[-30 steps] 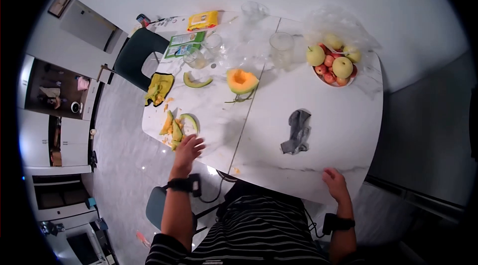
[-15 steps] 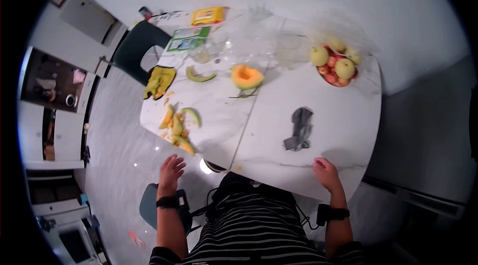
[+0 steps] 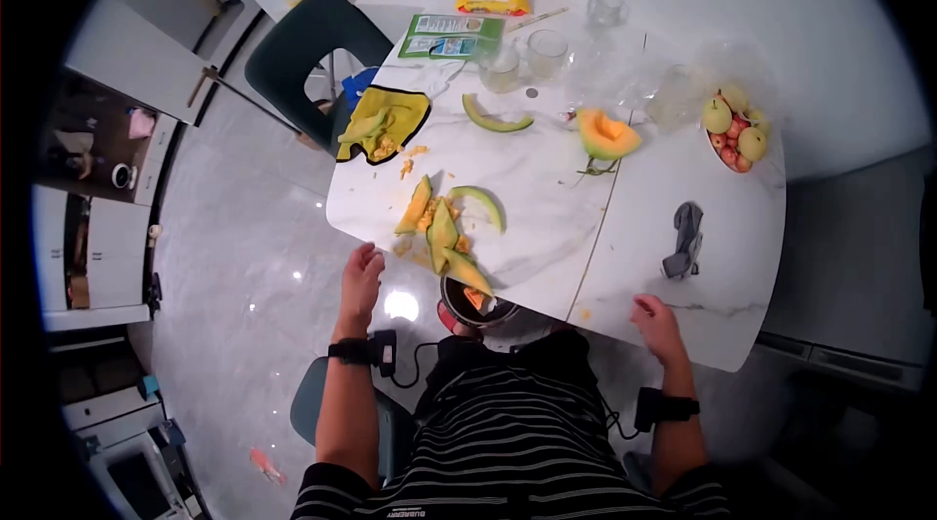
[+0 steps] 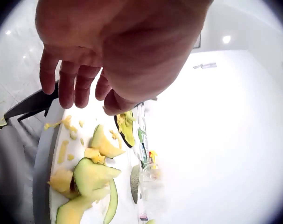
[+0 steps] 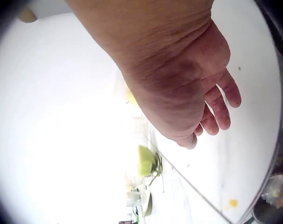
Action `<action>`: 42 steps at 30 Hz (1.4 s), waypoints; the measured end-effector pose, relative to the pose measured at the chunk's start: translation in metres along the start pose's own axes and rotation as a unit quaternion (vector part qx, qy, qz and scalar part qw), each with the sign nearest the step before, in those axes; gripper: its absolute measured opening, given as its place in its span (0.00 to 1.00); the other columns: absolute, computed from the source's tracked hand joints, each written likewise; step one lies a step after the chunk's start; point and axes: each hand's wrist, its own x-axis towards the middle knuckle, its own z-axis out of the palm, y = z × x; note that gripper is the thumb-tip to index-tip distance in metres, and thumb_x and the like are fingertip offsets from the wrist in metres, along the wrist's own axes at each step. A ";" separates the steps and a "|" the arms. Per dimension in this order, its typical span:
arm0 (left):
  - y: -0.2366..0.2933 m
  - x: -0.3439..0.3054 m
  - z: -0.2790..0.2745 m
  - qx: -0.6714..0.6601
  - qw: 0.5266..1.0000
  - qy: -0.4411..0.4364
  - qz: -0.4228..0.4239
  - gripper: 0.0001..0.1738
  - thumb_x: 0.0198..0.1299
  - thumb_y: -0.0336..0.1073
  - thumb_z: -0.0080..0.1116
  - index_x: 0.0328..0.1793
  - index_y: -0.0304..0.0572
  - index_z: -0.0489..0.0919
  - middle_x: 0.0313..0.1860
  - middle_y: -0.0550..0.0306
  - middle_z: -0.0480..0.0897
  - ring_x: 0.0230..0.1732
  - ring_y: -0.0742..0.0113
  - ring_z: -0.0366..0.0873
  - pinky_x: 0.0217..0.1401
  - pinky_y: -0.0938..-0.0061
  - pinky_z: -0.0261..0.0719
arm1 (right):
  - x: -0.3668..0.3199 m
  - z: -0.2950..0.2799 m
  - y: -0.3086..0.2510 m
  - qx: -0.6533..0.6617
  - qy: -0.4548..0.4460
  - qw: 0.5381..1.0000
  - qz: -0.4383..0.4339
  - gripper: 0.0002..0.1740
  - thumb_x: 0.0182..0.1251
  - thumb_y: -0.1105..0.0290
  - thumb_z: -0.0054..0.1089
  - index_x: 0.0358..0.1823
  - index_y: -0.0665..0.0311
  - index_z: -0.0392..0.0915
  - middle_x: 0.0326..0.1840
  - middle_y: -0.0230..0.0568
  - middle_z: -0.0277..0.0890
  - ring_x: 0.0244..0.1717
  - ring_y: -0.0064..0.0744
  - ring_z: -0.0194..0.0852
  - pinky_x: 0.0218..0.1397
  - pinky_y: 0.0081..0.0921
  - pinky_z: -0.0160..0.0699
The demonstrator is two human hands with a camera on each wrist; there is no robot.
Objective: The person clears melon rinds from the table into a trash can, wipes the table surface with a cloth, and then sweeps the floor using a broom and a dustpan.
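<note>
Melon pieces (image 3: 442, 232) lay at the edge of the counter (image 3: 547, 190), near the left hand (image 3: 361, 284); the right hand (image 3: 658, 327) was nearest a crumpled grey item (image 3: 686, 239). Both had relaxed, empty fingers.

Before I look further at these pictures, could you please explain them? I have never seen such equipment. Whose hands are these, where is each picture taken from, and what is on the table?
There is no robot: both grips are bare human hands. The wide pictures come from the head, looking forward and down; each close picture comes from one wrist. The left grip is near the melon slices; the right grip is nearer the crumpled grey item. The table also bears a cut melon, a yellow cloth and round fruits. Neither grip holds anything.
</note>
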 end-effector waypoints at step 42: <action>0.002 -0.010 -0.082 -0.036 0.955 -0.273 -0.109 0.21 0.58 0.39 0.62 0.54 0.36 0.77 0.36 0.64 0.80 0.35 0.76 0.76 0.38 0.81 0.73 | 0.041 0.190 -0.126 -0.194 -0.151 0.969 -0.021 0.36 0.42 0.56 0.73 0.54 0.65 0.75 0.49 0.53 0.79 0.50 0.48 0.79 0.54 0.35 0.77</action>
